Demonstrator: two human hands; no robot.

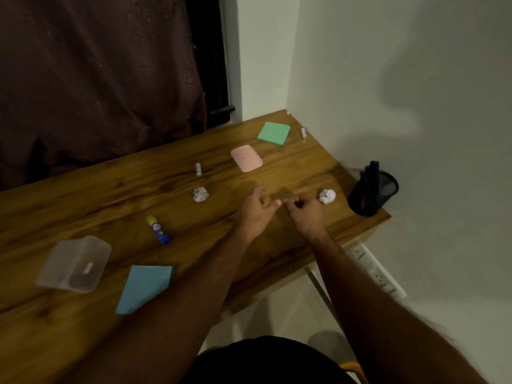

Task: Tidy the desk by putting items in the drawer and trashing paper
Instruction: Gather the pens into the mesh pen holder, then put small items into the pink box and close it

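Observation:
Two crumpled paper balls lie on the wooden desk (83, 195): one (201, 194) left of my hands, the other (327, 195) just right of my right hand. My left hand (257, 210) hovers over the desk with loosely curled fingers and holds nothing. Beside it, my right hand (304, 213) has its fingers curled, and nothing shows in its grip. A blue and yellow glue stick (158, 230), a blue sticky pad (145, 288), a green sticky pad (274, 133), a pink flat case (246, 158) and two small white tubes (198, 169) (304, 133) lie scattered about.
A clear plastic container (74, 264) lies on its side at the desk's near left. A black mesh pen holder (372, 194) with pens stands at the right corner, against the white wall. A dark curtain hangs behind the desk. No drawer is in view.

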